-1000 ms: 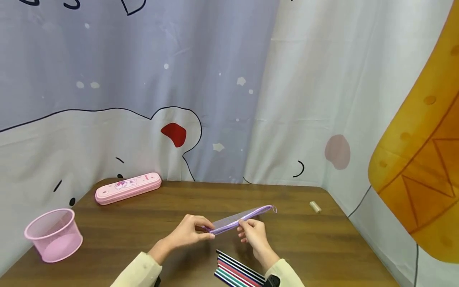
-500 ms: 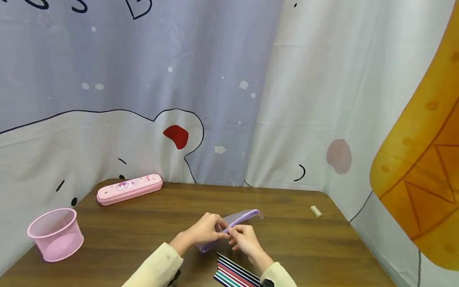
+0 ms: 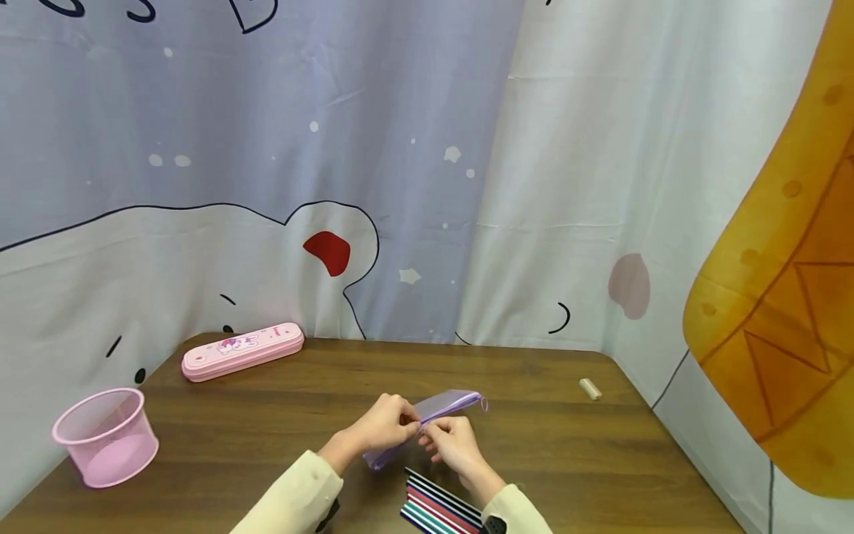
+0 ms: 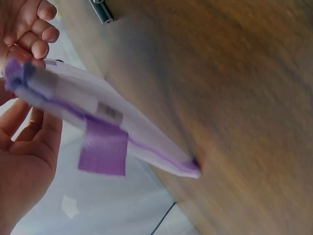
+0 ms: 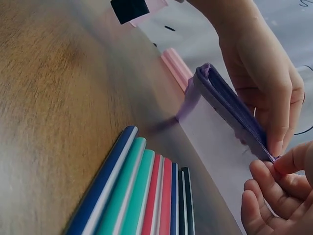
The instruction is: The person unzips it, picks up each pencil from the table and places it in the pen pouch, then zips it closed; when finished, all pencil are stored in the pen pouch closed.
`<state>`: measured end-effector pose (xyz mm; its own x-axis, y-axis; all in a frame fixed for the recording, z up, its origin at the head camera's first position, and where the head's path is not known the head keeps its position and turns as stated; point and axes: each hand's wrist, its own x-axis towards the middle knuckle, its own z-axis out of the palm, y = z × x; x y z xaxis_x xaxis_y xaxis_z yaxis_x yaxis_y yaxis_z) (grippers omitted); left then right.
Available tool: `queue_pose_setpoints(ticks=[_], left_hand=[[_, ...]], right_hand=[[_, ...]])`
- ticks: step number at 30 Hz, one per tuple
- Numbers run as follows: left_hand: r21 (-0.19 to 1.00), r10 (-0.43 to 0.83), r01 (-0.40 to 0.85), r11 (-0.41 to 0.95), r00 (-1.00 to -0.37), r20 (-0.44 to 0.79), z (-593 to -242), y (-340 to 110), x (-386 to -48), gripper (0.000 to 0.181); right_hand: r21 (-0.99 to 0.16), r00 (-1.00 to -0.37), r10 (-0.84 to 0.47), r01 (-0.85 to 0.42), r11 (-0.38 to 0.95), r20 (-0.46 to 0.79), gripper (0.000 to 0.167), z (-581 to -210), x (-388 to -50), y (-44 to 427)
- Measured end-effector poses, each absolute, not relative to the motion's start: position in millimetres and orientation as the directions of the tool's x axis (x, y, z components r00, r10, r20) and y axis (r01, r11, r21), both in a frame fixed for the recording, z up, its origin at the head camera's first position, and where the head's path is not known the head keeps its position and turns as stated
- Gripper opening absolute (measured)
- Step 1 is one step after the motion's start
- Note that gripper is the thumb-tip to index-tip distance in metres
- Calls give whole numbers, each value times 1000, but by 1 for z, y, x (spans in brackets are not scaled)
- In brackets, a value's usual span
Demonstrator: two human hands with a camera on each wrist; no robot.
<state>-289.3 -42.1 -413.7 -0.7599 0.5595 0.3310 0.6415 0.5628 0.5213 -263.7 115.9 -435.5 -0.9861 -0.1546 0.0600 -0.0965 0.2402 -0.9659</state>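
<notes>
A purple zip pouch with translucent mesh sides is held tilted over the middle of the table. My left hand grips its zipped edge near the middle. Close beside it, my right hand pinches the same edge between thumb and forefinger; whatever lies between those fingertips is hidden. In the right wrist view, the zip gapes from the pouch's near end up to my fingers. The left wrist view shows a purple fabric tab hanging at that end. A pale item with dark print shows through the mesh.
Several striped pencils lie side by side just in front of my right hand. A pink pencil case sits back left, with a pink mesh basket nearer. A small cream-coloured piece lies at the right. Behind the table hangs a printed curtain.
My left hand has moved right from the pouch's end to its middle, beside my right hand. The pouch has shifted left and tilted more steeply. My right hand has moved slightly left.
</notes>
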Motion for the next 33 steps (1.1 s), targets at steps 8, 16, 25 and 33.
queue_pose_setpoints(ticks=[8, 16, 25, 33], left_hand=[[443, 510, 659, 607, -751, 419, -405, -50, -294, 10], [528, 310, 527, 666, -839, 446, -391, -58, -300, 7], [621, 246, 465, 632, -879, 408, -395, -59, -300, 9], [650, 242, 456, 608, -886, 396, -395, -61, -299, 10]], right_hand=[[-930, -986, -161, -86, 358, 29, 23, -441, -269, 120], [-901, -984, -172, -29, 434, -52, 20, -450, -272, 130], [-818, -939, -343, -214, 534, 22, 15, -445, -265, 144], [-428, -806, -581, -568, 703, 114, 9, -425, -228, 173]])
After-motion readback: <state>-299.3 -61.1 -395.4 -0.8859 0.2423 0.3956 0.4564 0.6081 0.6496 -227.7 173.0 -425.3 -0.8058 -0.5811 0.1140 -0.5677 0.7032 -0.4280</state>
